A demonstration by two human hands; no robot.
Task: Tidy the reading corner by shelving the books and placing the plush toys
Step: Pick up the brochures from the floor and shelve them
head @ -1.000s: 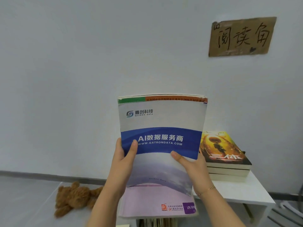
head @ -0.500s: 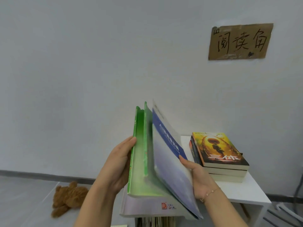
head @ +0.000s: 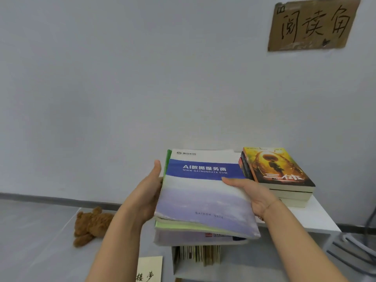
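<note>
I hold a stack of thin books (head: 203,200), a blue-and-white booklet on top, green and white ones beneath, lying nearly flat over the left part of the white shelf unit (head: 313,212). My left hand (head: 146,192) grips the stack's left edge. My right hand (head: 252,192) holds its right edge, thumb on the cover. A pile of books with a yellow-orange cover (head: 278,171) lies on the shelf top just right of the stack. A brown plush bear (head: 91,224) lies on the floor at the left. Several books (head: 199,254) stand upright inside the shelf below.
A cardboard sign (head: 313,23) with handwriting hangs on the white wall at upper right. A cream book (head: 149,269) lies on the floor by the shelf's left side. Grey tubing (head: 354,245) sits at the far right on the floor.
The stack was upright facing me, then turned edge-on, and now lies nearly flat and lower, next to the pile on the shelf top. Both hands kept hold.
</note>
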